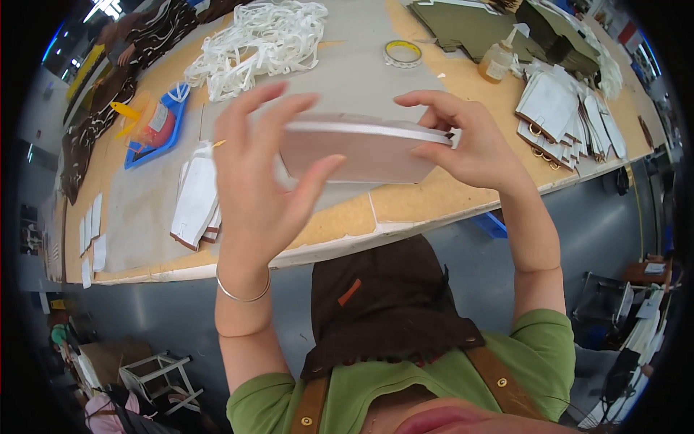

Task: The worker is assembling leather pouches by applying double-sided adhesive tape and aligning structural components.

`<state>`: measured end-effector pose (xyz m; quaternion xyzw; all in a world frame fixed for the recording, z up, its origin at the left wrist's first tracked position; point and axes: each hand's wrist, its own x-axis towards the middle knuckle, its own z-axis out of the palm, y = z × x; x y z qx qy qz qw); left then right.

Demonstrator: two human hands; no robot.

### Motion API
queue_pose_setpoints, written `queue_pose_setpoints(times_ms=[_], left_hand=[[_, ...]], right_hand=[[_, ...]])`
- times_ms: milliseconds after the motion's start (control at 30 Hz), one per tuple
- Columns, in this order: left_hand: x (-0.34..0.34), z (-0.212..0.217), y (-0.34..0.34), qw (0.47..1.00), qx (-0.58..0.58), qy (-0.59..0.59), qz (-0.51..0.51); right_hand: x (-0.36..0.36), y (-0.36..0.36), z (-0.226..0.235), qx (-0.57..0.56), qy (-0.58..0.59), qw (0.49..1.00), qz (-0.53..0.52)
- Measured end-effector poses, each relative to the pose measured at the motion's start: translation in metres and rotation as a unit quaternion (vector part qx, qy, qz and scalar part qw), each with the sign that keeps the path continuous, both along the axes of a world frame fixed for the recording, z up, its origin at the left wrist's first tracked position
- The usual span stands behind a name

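Above the table's near edge I hold a flat, pale pinkish-grey panel (361,155) with a white strip along its upper edge. My right hand (459,137) pinches its right end between thumb and fingers. A small dark spot shows by the fingertips there. At the panel's left end is my left hand (264,170), slightly blurred, with fingers and thumb spread apart; whether it touches the panel I cannot tell. Below that hand, to its left, lie white pieces with brown ends (194,199).
Tangled white strips (260,43) and a tape roll (403,53) lie farther back. A blue tray (163,134) holds a reddish container at left. At right are a glue bottle (497,61), green panels (470,29) and stacked white pieces with brass rings (549,108).
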<state>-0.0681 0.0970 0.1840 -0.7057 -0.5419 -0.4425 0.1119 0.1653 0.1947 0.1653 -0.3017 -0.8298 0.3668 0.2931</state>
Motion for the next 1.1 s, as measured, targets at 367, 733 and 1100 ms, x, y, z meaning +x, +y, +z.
queue_pose_setpoints(times_ms=[367, 733, 1100], left_hand=[[0.03, -0.037, 0.048, 0.943, -0.295, -0.012, -0.151], [0.039, -0.043, 0.049, 0.959, -0.235, 0.019, -0.156], [0.037, -0.052, 0.047, 0.97, -0.146, 0.091, -0.171]], right_hand=[[-0.018, 0.005, -0.03, -0.058, -0.024, 0.997, 0.038], [0.001, 0.024, -0.048, -0.184, 0.04, 0.982, 0.023], [-0.005, 0.013, -0.058, -0.101, 0.074, 0.991, -0.038]])
